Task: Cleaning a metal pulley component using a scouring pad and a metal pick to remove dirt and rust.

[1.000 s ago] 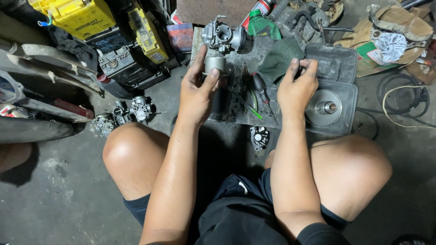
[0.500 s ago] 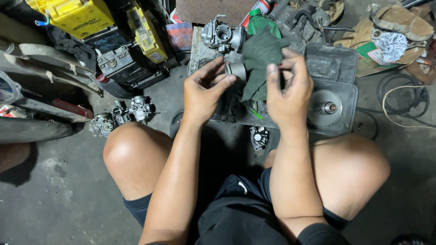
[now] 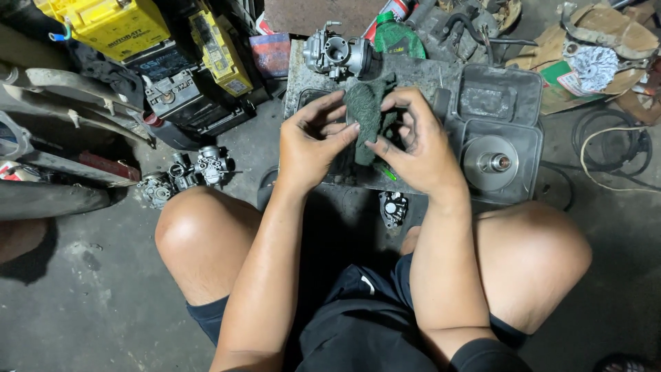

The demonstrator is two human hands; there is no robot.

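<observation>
Squatting over a concrete floor (image 3: 82,310), the person holds a dark green rag (image 3: 366,114) between both hands, above a dark flat slab that serves as a low bench (image 3: 413,72). The left hand (image 3: 311,145) is curled, its thumb and fingertips pinching the rag's left edge; the right hand (image 3: 420,148) is closed on the rag from the other side, thumb across the cloth and fingers bent behind it. Whether anything is wrapped inside the rag cannot be told. Just beyond the rag, on the bench, a silver carburetor (image 3: 337,54) stands, and a green plastic bottle (image 3: 398,38) lies near it to the right. Right of the hands sits a black engine cover (image 3: 506,103) with a round metal hub (image 3: 490,162) in it. A small metal part (image 3: 393,208) lies on the floor between the knees. To the left, beside the left knee, two more carburetors (image 3: 186,173) rest on the floor, with a yellow battery (image 3: 113,24) farther back.
</observation>
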